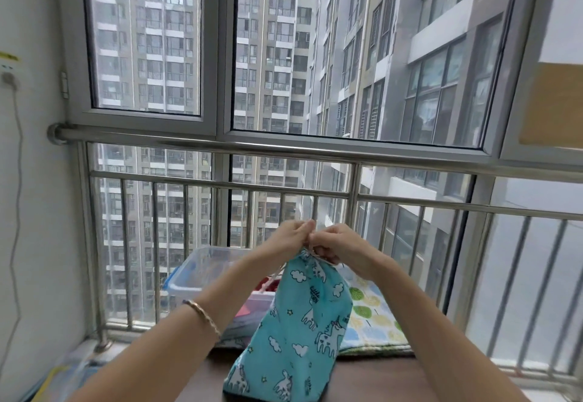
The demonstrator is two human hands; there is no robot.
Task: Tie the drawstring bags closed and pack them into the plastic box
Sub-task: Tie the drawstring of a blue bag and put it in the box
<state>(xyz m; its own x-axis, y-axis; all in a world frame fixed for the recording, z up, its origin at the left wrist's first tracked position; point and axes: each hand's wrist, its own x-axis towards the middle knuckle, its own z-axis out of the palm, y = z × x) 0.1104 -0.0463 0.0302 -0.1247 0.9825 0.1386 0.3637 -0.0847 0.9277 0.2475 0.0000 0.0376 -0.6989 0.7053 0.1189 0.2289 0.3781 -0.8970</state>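
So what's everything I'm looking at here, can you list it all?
drawstring bag: one, teal with white animals and clouds, standing on the table, neck gathered between both hands
drawstring: one, pale, hanging from the bag's neck
plastic box: one, clear with a blue rim, behind the bag to the left, something red inside
patterned cloth: one, white with green and yellow dots, lying right of the bag
table: one, dark brown, under the bag
railing: one, steel, along the window
wall cable: one, white, hanging at far left
bracelet: one, gold-coloured, on the left wrist
left hand: one, at the bag's neck
right hand: one, at the bag's neck, touching the left
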